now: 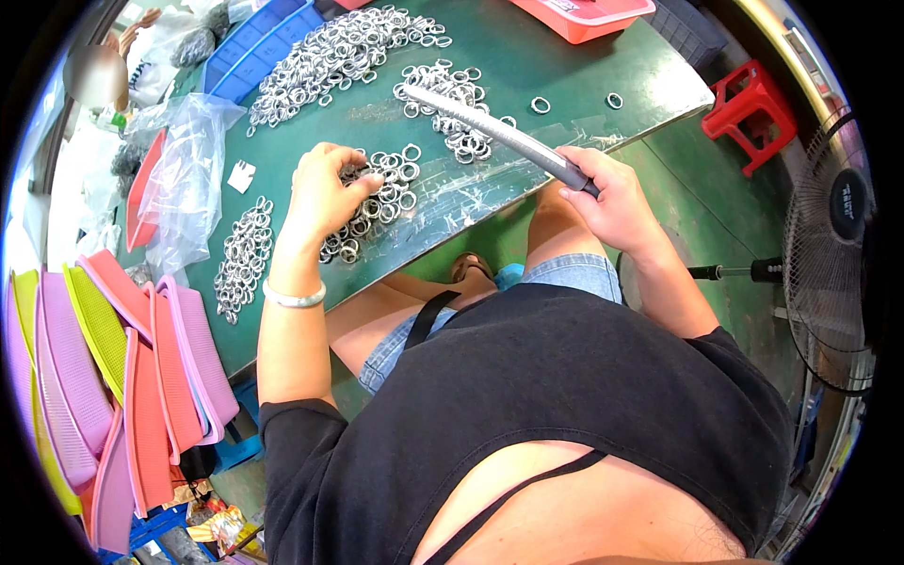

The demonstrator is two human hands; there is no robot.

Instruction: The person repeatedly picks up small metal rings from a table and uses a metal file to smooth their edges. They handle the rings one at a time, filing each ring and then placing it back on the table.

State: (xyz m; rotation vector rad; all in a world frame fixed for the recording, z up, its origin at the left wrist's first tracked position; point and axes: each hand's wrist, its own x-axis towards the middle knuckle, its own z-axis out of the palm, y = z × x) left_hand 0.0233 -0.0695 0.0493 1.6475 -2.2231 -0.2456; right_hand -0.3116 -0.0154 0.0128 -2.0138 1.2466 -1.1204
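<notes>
My right hand [612, 198] is closed round the dark handle of a long, tapered metal rod that looks like a ring mandrel [490, 125]. Its silver shaft points up and left over a pile of metal rings [450, 89]. My left hand [325, 188] reaches over a nearer heap of rings [386, 193] by the table's edge. Its fingers are curved, with the thumb apart from them; whether a ring touches the fingertips is hard to make out. A silver bangle [295, 297] circles my left wrist. Another small ring heap [245, 257] lies left of that hand.
The green table [565, 71] carries a large ring pile [348, 52], two loose rings, a blue basket [259, 47], a red tray [593, 17] and clear plastic bags [188, 179]. Coloured baskets [151, 367] stack at left. A red stool [750, 115] and fan [838, 217] stand right.
</notes>
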